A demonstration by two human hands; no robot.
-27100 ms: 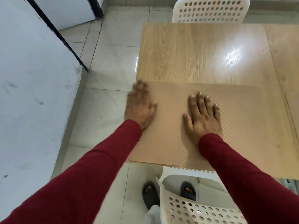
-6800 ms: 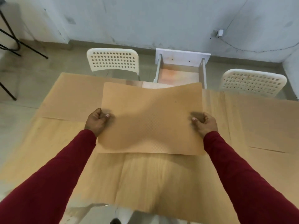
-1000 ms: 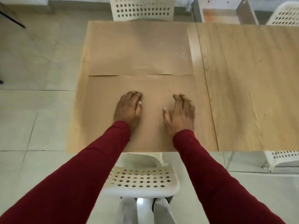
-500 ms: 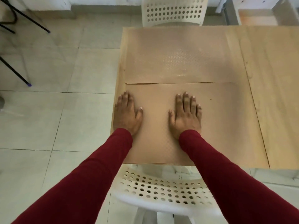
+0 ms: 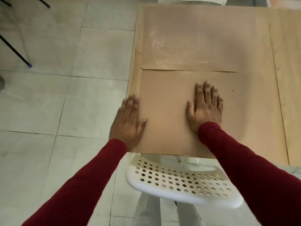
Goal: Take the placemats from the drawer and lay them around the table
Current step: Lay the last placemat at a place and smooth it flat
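A tan textured placemat [image 5: 164,111] lies flat at the near left corner of the wooden table [image 5: 290,62]. My right hand [image 5: 206,106] presses on it with straight fingers, near its middle. My left hand [image 5: 128,119] lies flat at the placemat's left edge, its fingers over the table's left rim and its thumb on the mat. A second placemat [image 5: 195,39] lies just beyond, its near edge meeting the first one. The drawer is out of view.
A white perforated chair [image 5: 180,181] stands tucked under the near table edge, below my arms. Another white chair [image 5: 192,0] shows at the far edge. Grey floor tiles fill the left, with black stand legs [image 5: 14,51] at the upper left.
My left hand has slid left from the placemat's surface to its left edge. My right hand has stayed pressing on the mat. The view has moved closer and to the left.
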